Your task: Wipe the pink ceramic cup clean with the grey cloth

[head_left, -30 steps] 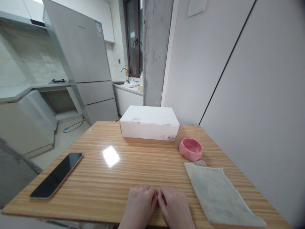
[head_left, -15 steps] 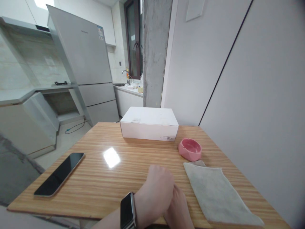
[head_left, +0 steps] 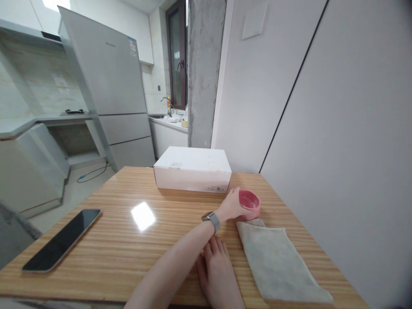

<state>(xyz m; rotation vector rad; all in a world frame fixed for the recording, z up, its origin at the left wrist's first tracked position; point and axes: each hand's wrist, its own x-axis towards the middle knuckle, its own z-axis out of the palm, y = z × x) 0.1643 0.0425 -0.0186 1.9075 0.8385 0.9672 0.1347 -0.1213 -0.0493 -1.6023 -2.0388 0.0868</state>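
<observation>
My left hand [head_left: 233,205], with a watch [head_left: 211,220] on its wrist, reaches across to the right over my other arm's side. Its fingers and thumb are curved around the left side of a pink faceted ashtray [head_left: 253,207], which stands upright on the table. Part of the ashtray's left rim is hidden by the hand. My right hand [head_left: 219,270] lies palm down near the front edge, fingers stretched out and holding nothing, just below the left forearm. Right of it is a folded pale grey cloth [head_left: 278,262], its far edge close to the ashtray.
A white box [head_left: 193,171] sits at the back of the wooden table [head_left: 174,214]. On the left lies a black phone [head_left: 62,240]. Beyond the table stand a fridge [head_left: 106,77], a concrete pillar [head_left: 206,73] and a white wall [head_left: 315,128] on the right.
My hands were together near the front edge. The left hand has moved forward and right to the ashtray, while the right hand has spread flat on the table. The view has turned slightly right.
</observation>
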